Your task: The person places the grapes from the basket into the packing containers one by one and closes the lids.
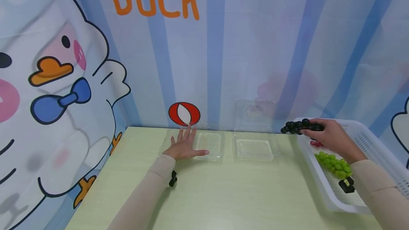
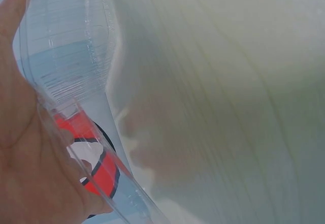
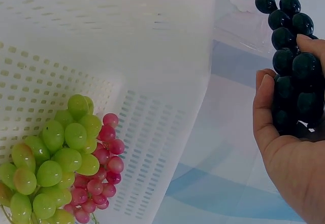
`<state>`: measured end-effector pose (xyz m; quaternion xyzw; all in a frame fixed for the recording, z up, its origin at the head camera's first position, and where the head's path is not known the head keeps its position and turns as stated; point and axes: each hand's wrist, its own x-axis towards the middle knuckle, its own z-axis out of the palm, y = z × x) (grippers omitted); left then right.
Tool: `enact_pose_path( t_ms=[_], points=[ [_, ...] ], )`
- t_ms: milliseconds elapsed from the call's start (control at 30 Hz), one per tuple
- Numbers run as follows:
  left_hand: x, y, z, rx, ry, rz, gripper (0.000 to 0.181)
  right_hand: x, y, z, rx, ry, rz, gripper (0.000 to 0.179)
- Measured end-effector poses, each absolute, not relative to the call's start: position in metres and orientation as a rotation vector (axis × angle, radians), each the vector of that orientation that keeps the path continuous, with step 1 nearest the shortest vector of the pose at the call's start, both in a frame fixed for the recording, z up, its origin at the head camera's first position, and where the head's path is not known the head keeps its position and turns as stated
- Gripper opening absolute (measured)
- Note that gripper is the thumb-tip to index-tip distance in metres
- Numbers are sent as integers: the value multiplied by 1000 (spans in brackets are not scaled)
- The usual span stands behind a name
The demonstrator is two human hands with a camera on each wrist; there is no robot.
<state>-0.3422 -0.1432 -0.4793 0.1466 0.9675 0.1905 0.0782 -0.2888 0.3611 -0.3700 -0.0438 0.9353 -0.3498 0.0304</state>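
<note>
Leftmost, a big cartoon duck point(image 1: 60, 109) with a blue bow tie covered the backdrop point(image 1: 249, 52), which ran on rightward in pale and deeper blue stripes. At its foot stretched a pale yellow-green table point(image 1: 223, 194). Over the nearer clear container point(image 1: 210, 141) the left hand point(image 1: 183, 147) lay with its fingers spread wide, holding nothing; I couldn't tell how firmly they touched the plastic. Just right stood a second clear container point(image 1: 255, 149), its lid raised against the backdrop. Farther right, the right hand point(image 1: 330, 136) pinched a bunch of black grapes point(image 1: 290, 127), thumb on one side, fingers on the other, the free end jutting leftward past the fingertips. They hung above the far left corner of a white basket point(image 1: 346, 207), where green grapes point(image 3: 66, 158) and pink grapes point(image 3: 95, 187) lay side by side.
</note>
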Motion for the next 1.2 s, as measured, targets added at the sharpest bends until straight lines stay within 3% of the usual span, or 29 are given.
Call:
enact_pose_path(
  t_ms=[1200],
  points=[
    [-344, -144, -482, 434, 2883, 606, 126, -296, 345, -368, -166, 2887, -1017, 92]
  ],
)
